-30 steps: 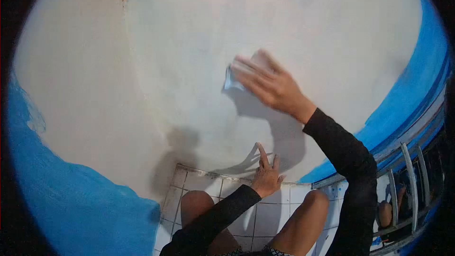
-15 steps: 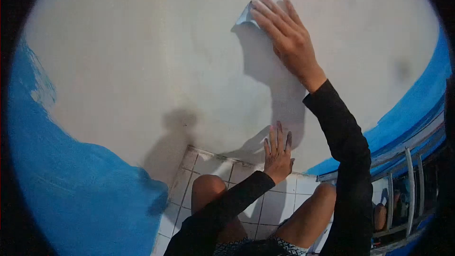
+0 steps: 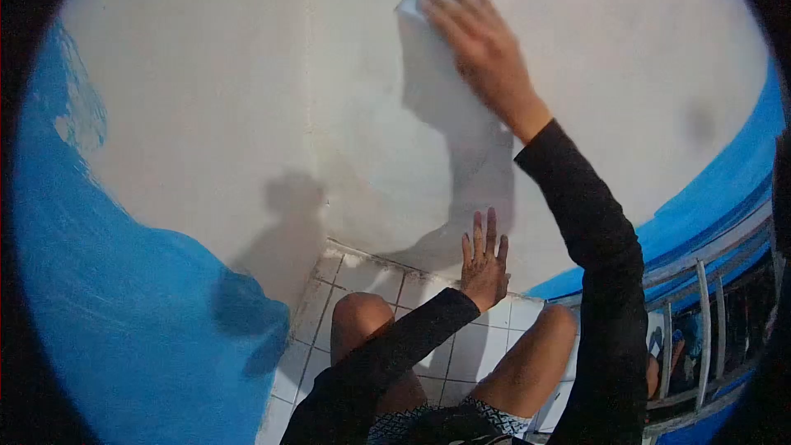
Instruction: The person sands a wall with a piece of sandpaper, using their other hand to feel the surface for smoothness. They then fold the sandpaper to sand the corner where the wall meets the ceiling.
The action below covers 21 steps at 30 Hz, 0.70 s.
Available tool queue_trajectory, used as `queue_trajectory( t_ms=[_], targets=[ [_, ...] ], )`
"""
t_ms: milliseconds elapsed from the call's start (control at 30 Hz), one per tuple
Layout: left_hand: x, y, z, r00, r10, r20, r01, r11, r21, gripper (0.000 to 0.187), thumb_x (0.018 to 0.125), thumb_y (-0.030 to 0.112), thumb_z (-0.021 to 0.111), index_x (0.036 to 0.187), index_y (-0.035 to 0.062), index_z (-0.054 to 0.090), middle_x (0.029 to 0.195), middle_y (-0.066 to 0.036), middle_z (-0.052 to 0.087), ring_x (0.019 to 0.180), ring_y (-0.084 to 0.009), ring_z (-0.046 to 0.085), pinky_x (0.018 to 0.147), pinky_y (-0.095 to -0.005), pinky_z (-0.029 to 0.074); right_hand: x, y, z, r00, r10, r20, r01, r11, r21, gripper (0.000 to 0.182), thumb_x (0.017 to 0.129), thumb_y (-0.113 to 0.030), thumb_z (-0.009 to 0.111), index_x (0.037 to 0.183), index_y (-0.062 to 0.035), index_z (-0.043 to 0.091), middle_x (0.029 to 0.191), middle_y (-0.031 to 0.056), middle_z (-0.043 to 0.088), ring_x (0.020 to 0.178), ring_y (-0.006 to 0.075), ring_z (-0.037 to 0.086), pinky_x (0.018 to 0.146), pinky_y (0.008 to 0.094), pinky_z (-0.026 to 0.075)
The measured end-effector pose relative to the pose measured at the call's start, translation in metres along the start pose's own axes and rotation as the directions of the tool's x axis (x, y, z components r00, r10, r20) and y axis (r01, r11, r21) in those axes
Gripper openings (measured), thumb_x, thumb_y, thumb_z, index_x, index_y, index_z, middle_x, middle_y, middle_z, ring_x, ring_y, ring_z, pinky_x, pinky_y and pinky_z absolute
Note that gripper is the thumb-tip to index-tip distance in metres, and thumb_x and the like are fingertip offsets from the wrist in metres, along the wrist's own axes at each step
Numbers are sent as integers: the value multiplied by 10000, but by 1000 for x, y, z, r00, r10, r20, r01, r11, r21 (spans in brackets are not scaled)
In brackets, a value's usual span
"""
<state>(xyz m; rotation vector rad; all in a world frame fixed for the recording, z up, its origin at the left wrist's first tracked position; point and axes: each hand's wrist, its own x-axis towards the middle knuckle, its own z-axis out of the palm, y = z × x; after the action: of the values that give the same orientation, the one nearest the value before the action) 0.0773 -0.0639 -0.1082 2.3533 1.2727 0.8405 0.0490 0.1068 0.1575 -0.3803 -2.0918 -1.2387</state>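
Against the upper part of the white wall (image 3: 560, 222), my right hand (image 3: 486, 49) presses a thin pale sheet of sandpaper (image 3: 410, 7), its fingers laid over it and slightly blurred. One corner of the sheet sticks out past the fingertips on the left; the rest is hidden under the hand. My left hand (image 3: 484, 268) is low down near the foot of the wall, open, fingers spread and pointing up. It appears to rest on the wall and has nothing in it.
Blue paint (image 3: 148, 305) covers the lower left wall, and another blue band (image 3: 709, 181) curves along the right. White floor tiles (image 3: 371, 276) lie below, around my bent knees (image 3: 362, 313). A ladder-like wooden frame (image 3: 703, 330) stands at lower right.
My right hand has moved up and a little left along the wall with the sandpaper. My left hand stays in nearly the same place. The view has shifted slightly.
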Motion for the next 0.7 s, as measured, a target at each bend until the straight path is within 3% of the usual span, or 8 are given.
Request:
queue_trajectory(
  t_ms=[100, 233, 333, 400, 500, 567, 600, 700],
  targets=[
    [7, -5, 0, 999, -50, 16, 48, 995, 86, 908, 773, 251, 787, 1487, -47, 311, 1590, -319, -119, 1452, -563, -60, 1089, -728, 207, -28, -46, 26, 981, -136, 142, 117, 984, 136, 397, 893, -120, 610, 1287, -80, 591, 1446, 93, 520, 1405, 248, 411, 1211, 444, 295],
    [3, 1, -7, 998, -63, -4, 63, 997, 34, 967, 795, 285, 758, 1533, -24, 216, 1590, -334, -117, 1454, -568, -45, 1085, -712, 216, -17, -32, 13, 967, -194, 166, 176, 978, 114, 388, 892, -142, 617, 1273, -73, 600, 1439, 90, 529, 1410, 240, 405, 1218, 476, 272],
    [0, 8, -5, 992, -92, -88, 96, 994, 45, 962, 801, 275, 752, 1537, -19, 206, 1588, -335, -124, 1453, -568, -44, 1080, -718, 215, 9, -8, -11, 998, 44, -36, -46, 997, -54, 379, 903, -143, 606, 1271, -50, 596, 1440, 85, 531, 1416, 232, 398, 1219, 526, 235],
    [3, 8, -11, 991, -119, -64, 121, 992, 40, 960, 856, 272, 711, 1561, 12, 114, 1577, -331, -156, 1436, -596, -31, 1078, -740, 193, 3, -20, -10, 999, 50, -4, -51, 998, -22, 378, 905, -133, 603, 1273, -49, 595, 1434, 89, 537, 1413, 230, 402, 1218, 522, 240],
    [3, 10, -11, 986, -155, -56, 157, 987, 32, 943, 870, 278, 692, 1560, 7, 110, 1576, -331, -167, 1431, -602, -31, 1082, -740, 180, -22, -49, 4, 996, 34, 84, -44, 991, 127, 368, 928, -116, 581, 1296, -108, 599, 1479, 60, 500, 1414, 208, 404, 1222, 516, 236],
    [3, 7, -15, 987, -156, -36, 157, 987, 23, 941, 873, 273, 688, 1560, 2, 104, 1577, -329, -168, 1430, -604, -36, 1084, -740, 173, -31, -61, 13, 953, -189, 236, 178, 982, 68, 354, 936, -140, 574, 1287, -102, 605, 1494, 65, 482, 1414, 212, 404, 1218, 510, 247],
    [4, 6, -16, 987, -159, -14, 160, 987, 15, 940, 876, 267, 683, 1559, -2, 97, 1577, -328, -169, 1429, -605, -41, 1086, -739, 166, -30, -51, 12, 963, -173, 209, 146, 979, 140, 350, 928, -136, 583, 1275, -106, 615, 1482, 47, 499, 1412, 211, 407, 1217, 563, 206],
    [3, 1, -12, 987, -153, -42, 153, 988, 5, 945, 874, 267, 685, 1555, -16, 95, 1573, -337, -169, 1429, -605, -48, 1089, -735, 162, -6, -13, -1, 999, 28, 38, -28, 999, -16, 371, 901, -103, 597, 1271, -118, 622, 1448, 21, 538, 1428, 205, 387, 1195, 666, 89]
  ],
)
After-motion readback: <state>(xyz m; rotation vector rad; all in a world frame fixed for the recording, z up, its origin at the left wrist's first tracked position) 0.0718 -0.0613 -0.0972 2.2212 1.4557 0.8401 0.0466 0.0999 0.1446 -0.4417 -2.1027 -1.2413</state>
